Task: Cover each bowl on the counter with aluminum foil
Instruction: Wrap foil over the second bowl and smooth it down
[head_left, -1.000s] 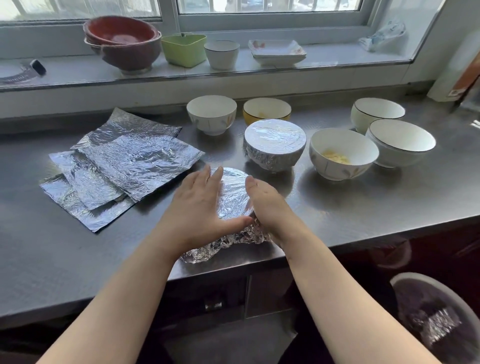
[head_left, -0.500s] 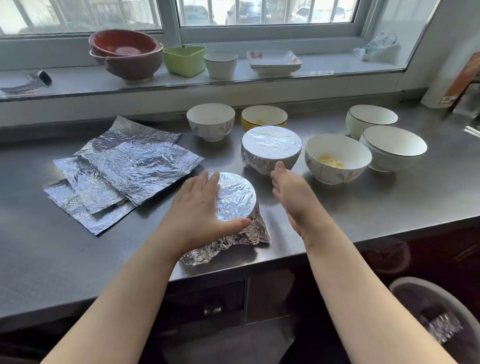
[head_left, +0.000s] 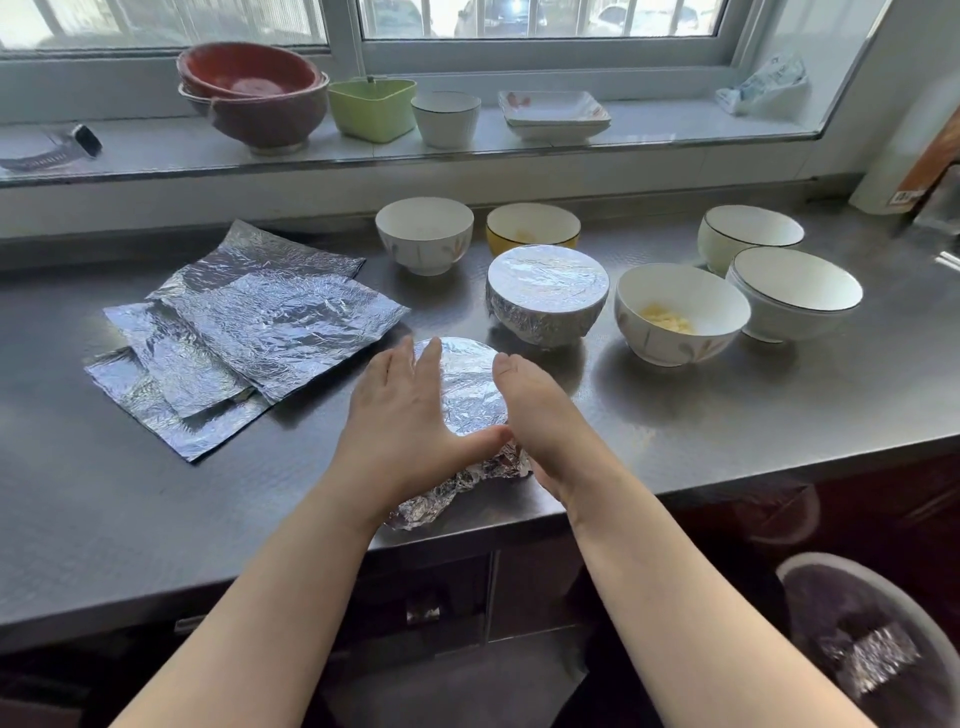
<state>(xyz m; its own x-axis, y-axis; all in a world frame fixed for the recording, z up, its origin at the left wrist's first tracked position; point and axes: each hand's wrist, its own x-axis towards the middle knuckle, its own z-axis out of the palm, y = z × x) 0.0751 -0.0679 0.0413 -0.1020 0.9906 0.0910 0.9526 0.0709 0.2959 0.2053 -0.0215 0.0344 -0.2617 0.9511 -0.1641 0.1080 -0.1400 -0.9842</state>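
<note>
- The foil-covered bowl (head_left: 470, 387) being worked on sits at the front edge of the steel counter (head_left: 675, 415), between both hands, so the step looks like moulding the sheet down around the rim.
- Left hand (head_left: 402, 421) lies flat on the foil's left side, fingers straight, thumb along the near rim. Right hand (head_left: 540, 410) is pressed edge-on against the right side; can't tell how its fingers lie.
- Loose crinkled foil skirt (head_left: 457, 488) sticks out at the front, so I'd guess the next move is tucking that under snugly.
- Count: one finished wrapped bowl (head_left: 546, 293) just behind, plus five uncovered ones: white bowl (head_left: 424, 234), yellow bowl (head_left: 532, 228), bowl with yellow food (head_left: 681, 314), and two black-rimmed bowls (head_left: 795, 293) on the right.
- Spare foil sheets (head_left: 249, 332) on the left: looks like four, overlapping, hard to be sure.
</note>
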